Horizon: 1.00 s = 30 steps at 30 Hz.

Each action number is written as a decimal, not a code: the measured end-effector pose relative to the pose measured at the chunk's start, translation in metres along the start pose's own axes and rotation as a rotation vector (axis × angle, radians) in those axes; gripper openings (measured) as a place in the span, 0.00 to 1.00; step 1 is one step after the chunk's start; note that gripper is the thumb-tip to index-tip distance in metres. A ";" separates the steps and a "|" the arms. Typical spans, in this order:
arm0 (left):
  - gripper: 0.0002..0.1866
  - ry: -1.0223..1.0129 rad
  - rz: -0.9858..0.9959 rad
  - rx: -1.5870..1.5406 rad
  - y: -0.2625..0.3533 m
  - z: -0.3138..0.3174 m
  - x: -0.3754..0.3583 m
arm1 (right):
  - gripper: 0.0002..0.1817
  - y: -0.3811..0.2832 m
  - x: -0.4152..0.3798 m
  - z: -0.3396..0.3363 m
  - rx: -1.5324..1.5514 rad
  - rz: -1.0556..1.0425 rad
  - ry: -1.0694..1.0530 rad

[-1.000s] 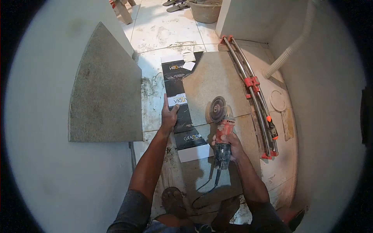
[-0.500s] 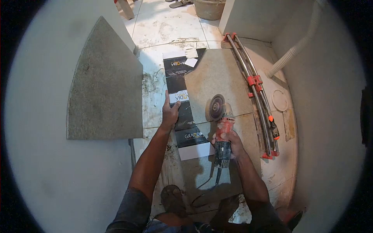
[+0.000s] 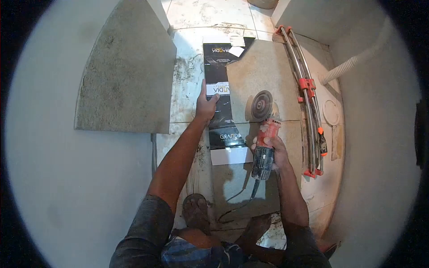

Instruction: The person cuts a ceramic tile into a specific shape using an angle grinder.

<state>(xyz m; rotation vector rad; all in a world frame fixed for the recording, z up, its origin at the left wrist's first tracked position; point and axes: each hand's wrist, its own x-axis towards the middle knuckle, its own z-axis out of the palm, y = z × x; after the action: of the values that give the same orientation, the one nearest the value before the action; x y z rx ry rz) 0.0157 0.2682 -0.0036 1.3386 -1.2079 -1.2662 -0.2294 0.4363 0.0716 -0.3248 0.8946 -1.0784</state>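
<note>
My right hand is wrapped round the red and black body of an angle grinder. Its disc points away from me, over a beige tile on the floor. A black and white printed cardboard sheet with a curved cut edge lies along the tile's left side. At the sheet's left edge is my left hand, its thumb on top and index finger stretched forward; the remaining fingers are hidden beneath. The grinder's cord trails back toward my feet.
On the right, a manual tile cutter with metal rails stands along the tile, an orange-and-black handled tool by it. A large curved-edge tile piece leans on the left wall. A white corrugated pipe comes down at the right wall.
My view has shifted, so the floor and tools appear higher and farther right. Both hands keep their holds, with the grinder still over the tile.
</note>
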 end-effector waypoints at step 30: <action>0.44 -0.036 0.075 -0.015 -0.016 -0.003 0.004 | 0.15 -0.007 0.018 0.000 -0.314 0.278 -0.057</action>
<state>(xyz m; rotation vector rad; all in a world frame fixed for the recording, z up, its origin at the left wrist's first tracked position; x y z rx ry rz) 0.0195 0.2657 -0.0198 1.2524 -1.2599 -1.2485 -0.2303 0.4176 0.0675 -0.4732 1.0252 -0.6690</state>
